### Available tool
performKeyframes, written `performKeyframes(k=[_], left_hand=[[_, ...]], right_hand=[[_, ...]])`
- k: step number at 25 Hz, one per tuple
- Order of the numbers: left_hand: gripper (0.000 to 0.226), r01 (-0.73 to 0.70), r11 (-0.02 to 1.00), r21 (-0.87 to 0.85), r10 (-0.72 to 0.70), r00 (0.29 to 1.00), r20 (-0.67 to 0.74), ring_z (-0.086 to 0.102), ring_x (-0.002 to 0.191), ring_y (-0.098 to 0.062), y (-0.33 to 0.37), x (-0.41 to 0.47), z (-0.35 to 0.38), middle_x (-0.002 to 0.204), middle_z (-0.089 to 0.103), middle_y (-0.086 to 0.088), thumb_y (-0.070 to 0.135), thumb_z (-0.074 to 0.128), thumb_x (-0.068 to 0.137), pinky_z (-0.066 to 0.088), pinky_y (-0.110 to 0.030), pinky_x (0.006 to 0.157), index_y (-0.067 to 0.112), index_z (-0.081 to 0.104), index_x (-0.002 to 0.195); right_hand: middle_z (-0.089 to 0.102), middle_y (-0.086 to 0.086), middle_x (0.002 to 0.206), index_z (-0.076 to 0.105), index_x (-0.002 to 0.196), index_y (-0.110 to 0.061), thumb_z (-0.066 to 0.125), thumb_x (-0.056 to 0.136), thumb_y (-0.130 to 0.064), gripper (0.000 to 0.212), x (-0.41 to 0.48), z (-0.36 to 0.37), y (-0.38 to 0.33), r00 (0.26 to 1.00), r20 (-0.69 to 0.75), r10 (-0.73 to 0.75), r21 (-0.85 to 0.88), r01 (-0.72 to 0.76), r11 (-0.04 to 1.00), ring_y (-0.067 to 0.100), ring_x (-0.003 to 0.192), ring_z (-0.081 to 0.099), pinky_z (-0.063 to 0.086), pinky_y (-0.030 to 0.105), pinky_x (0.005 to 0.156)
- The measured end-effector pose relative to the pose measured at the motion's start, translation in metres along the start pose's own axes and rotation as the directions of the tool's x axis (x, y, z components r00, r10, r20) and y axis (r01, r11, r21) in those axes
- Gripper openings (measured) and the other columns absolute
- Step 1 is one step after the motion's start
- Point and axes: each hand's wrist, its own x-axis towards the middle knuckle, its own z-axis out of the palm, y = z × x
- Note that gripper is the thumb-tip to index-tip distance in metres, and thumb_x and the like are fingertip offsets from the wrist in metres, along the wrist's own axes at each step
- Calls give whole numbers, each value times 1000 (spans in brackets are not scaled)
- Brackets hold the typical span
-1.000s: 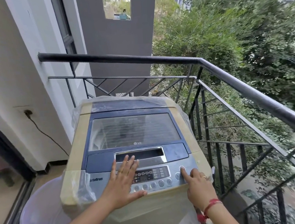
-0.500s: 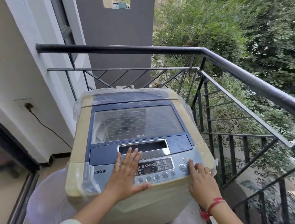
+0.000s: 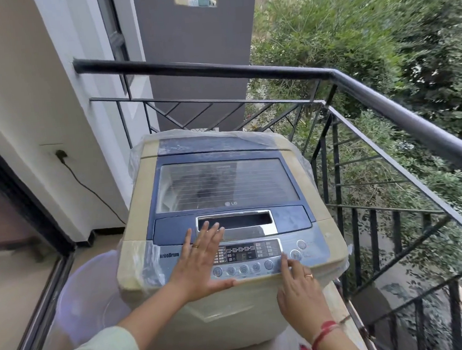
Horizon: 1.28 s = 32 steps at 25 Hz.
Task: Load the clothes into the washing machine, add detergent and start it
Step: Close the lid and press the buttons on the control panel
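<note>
A beige and blue top-load washing machine point(image 3: 317, 195) stands on a balcony, its glass lid point(image 3: 225, 183) closed and plastic film over its body. My left hand point(image 3: 200, 260) lies flat with spread fingers on the left of the control panel point(image 3: 260, 251). My right hand point(image 3: 299, 291) is at the panel's front right edge, its index finger on the row of round buttons near the rightmost one. The display is lit. No clothes or detergent show.
A pale purple tub point(image 3: 87, 296) sits on the floor left of the machine. A black metal railing point(image 3: 384, 99) runs behind and along the right, with trees beyond. A cord point(image 3: 87, 186) hangs from a wall socket. A glass sliding door point(image 3: 14, 247) is at the left.
My right hand has moved left and down from the large round buttons at the panel's right to the lower row of buttons. My left hand has stayed flat on the panel.
</note>
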Motion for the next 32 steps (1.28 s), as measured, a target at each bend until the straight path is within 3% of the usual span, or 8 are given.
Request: performKeyframes(k=[5, 12, 18, 21, 25, 28, 30, 32], left_hand=[[115, 85, 993, 84, -89, 995, 48, 5, 145, -27, -21, -16, -11, 157, 13, -6, 90, 29, 69, 2, -65, 108, 7, 17, 148], [115, 132, 986, 98, -139, 988, 69, -5, 145, -24, -32, -30, -12, 158, 6, -4, 90, 28, 70, -2, -61, 109, 10, 11, 150], [114, 112, 988, 109, -119, 991, 54, 1, 145, -23, -33, -29, -8, 157, 13, -6, 90, 26, 70, 3, -60, 109, 9, 17, 149], [114, 115, 987, 116, -120, 992, 42, 2, 145, -24, -32, -28, -7, 157, 14, -5, 90, 26, 69, 3, -59, 109, 9, 19, 148], [112, 122, 985, 126, -129, 991, 48, 1, 145, -23, -32, -28, -8, 157, 17, -5, 90, 27, 70, 2, -58, 110, 10, 21, 148], [113, 132, 984, 117, -139, 989, 55, 0, 145, -22, -30, -27, -10, 156, 17, -5, 90, 27, 70, 0, -58, 110, 9, 21, 148], [114, 149, 985, 87, -153, 987, 43, -3, 145, -21, -24, -26, -8, 157, 14, -4, 91, 27, 69, -3, -58, 109, 10, 18, 149], [114, 150, 987, 54, -152, 988, 37, -7, 144, -20, -14, -20, -5, 157, 10, -4, 91, 26, 69, -6, -58, 108, 11, 14, 149]], right_hand=[[58, 0, 90, 53, 124, -8, 73, 46, -25, 82, -1, 6, -43, 979, -63, -195, 51, 198, 979, 17, 72, 59, 48, 24, 50], [56, 0, 86, 48, 129, -11, 69, 54, -25, 79, 8, 17, -73, 927, -98, -362, 17, 365, 931, 20, 73, 55, 51, 29, 56], [58, 2, 93, 50, 129, -15, 69, 52, -24, 79, 4, 25, -77, 927, -90, -364, 6, 366, 931, 23, 86, 51, 51, 30, 57], [62, 4, 91, 53, 126, -14, 69, 50, -20, 78, 3, 23, -79, 927, -105, -360, -17, 360, 933, 23, 77, 61, 50, 31, 54], [61, 5, 83, 46, 126, -5, 54, 54, -17, 73, 0, 21, -93, 943, -80, -323, -69, 318, 946, 22, 70, 61, 46, 29, 48], [58, 1, 77, 48, 127, -9, 63, 53, -20, 77, -4, 21, -94, 957, -50, -285, -3, 286, 958, 20, 68, 60, 47, 28, 48], [57, -2, 75, 46, 129, -10, 51, 61, -20, 69, -4, 18, -88, 968, -60, -242, 40, 245, 969, 18, 65, 60, 46, 26, 46], [56, -4, 72, 50, 129, -7, 55, 60, -18, 69, -2, 13, -79, 982, -53, -181, 70, 185, 980, 16, 63, 59, 46, 25, 44]])
